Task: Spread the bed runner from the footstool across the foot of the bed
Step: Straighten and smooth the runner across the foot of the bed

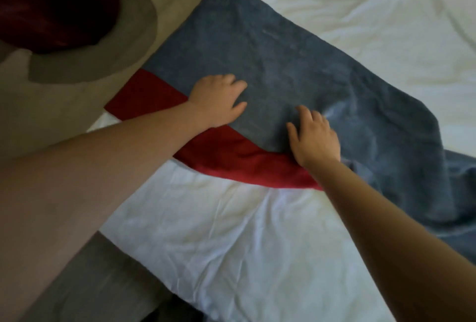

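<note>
From where I stand, the job looks partly done. The bed runner (283, 59), a blue-grey cloth with a red band (231, 156) along its near side, is off the footstool and lies on the white bed (231, 231). It runs from the bed's left edge in toward the middle and on to the right. Its left end reaches that edge near the corner, where the red tip seems to hang a little over it. That stretch lies fairly flat, with only faint creases. The left hand (216, 100) rests palm down on the runner where blue meets red, its fingers (238, 84) loosely spread and gripping nothing. The right hand (315, 138) is just beside it, also palm down, its fingers a little bent with the tips on the cloth. As far as I can tell they press rather than pinch. I take this for smoothing. What is left lies to the right, where the runner is rumpled and bunched into folds and passes out of sight. I cannot tell whether it reaches the bed's far edge. It also lies slantwise to the bed's edges as I see it, so I judge it needs drawing out, squaring up and flattening. On the floor (38, 115) beyond the left edge sits a dark red rounded thing (46, 5), perhaps the footstool, with nothing visible on it.
</note>
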